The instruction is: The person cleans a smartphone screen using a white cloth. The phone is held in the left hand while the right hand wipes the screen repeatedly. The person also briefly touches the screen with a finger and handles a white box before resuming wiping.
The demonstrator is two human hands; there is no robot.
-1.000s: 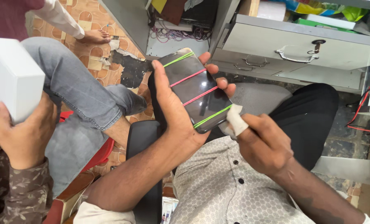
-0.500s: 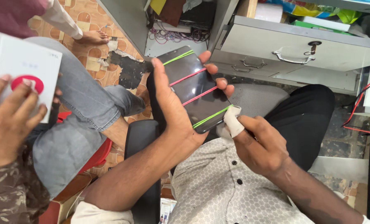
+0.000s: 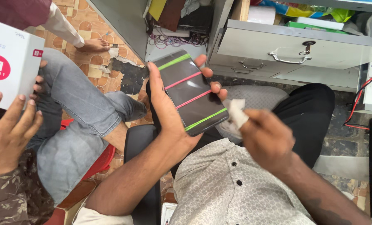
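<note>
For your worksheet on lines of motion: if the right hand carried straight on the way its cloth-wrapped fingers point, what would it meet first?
Probably the phone: the right hand points its white cloth up-left at the phone's lower corner, almost touching.

left grip (image 3: 165, 106) cupped, right grip (image 3: 265, 137) pinched — forearms raised

Phone (image 3: 192, 93): black glass, crossed by two green bands and two pink bands. Cloth (image 3: 237, 114): white. Shirt (image 3: 232, 189): pale grey, fine honeycomb print, dark buttons. Trousers (image 3: 307, 112): black. Box (image 3: 11, 62): white with a red round mark. Neighbour's jeans (image 3: 73, 112): grey-blue. Stool (image 3: 102, 160): red. Drawer unit (image 3: 294, 50): light grey. Floor (image 3: 96, 25): orange-tan patterned tiles.
</note>
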